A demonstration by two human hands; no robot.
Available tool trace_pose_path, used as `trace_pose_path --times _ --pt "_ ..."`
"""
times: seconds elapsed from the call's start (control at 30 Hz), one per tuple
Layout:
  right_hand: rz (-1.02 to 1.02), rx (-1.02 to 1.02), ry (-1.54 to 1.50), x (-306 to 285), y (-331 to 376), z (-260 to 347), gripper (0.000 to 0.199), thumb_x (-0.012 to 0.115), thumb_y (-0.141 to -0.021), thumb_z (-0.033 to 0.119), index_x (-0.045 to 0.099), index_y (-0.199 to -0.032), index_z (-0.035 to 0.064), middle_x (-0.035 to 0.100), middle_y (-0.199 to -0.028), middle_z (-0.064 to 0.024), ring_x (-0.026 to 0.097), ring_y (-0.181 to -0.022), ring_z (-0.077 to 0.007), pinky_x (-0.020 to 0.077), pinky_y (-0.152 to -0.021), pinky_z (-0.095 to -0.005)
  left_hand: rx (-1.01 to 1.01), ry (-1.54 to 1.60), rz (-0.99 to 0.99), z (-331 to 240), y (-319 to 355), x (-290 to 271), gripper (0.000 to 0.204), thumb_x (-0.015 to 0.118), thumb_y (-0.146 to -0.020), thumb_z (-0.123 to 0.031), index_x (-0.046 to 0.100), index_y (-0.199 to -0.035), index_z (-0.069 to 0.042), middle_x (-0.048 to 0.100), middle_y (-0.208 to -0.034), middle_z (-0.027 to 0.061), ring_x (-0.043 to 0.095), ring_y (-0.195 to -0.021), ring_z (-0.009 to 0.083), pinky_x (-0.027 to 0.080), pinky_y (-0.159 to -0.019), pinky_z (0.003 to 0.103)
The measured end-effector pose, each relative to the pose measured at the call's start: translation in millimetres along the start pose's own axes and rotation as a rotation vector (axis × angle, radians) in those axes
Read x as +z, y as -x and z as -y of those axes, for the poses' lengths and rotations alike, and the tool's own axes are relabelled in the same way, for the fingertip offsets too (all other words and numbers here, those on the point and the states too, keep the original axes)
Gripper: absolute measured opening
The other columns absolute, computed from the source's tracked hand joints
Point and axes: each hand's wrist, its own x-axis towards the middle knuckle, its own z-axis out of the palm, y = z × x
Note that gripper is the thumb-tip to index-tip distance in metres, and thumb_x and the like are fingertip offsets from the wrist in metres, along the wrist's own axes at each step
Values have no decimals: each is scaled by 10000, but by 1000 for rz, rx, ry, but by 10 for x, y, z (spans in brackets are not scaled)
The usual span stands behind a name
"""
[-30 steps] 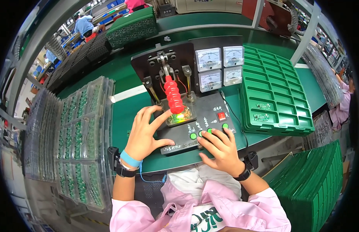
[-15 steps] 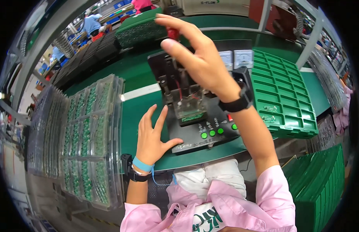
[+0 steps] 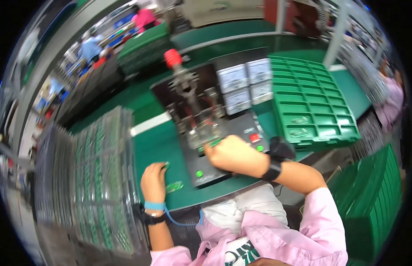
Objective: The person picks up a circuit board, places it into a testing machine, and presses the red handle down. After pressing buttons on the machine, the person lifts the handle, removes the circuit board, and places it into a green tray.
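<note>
My right hand (image 3: 235, 155) is closed at the front of the black test fixture (image 3: 206, 175), its fingertips on a small green circuit board (image 3: 216, 142) under the clear press block (image 3: 200, 135). The fixture's toggle clamp stands up with its red handle (image 3: 172, 57) free. Left of the fixture, my left hand (image 3: 153, 182) pinches a small green circuit board piece (image 3: 166, 166), mostly hidden by the fingers. A loose circuit board (image 3: 174, 186) lies on the green mat beside that hand. Motion blurs both hands somewhat.
Clear blister trays of boards (image 3: 102, 177) stand stacked at the left. At the right is a green compartment tray (image 3: 317, 104) with a few boards in its near cells. Small display meters (image 3: 235, 80) sit behind the fixture; more green trays (image 3: 370, 199) stand lower right.
My right hand has come down from the clamp handle to the board in the fixture. The clamp's handle now shows uncovered. My left hand has moved left and closed on a small board.
</note>
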Motion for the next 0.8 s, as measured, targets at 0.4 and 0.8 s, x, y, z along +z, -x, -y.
trace_pose_path --times 0.4,0.8 --pt "-544 231 -209 -279 556 -286 88 654 -695 76 594 -759 69 552 -605 -71 597 -534 -269 484 -480 -380 65 7 -160 -132 -130 -4 122 589 -907 -34 656 -999 11 682 -934 174 660 -862 355 522 -722 401" --pt "-250 760 96 -73 1743 -1279 102 611 -778 103 636 -862 51 615 -933 -100 610 -867 -268 495 -712 -403 434 -31 -59 -1108 -364 279 204 596 -892 -17 650 -1083 25 684 -1060 181 668 -968 334 546 -791 386"
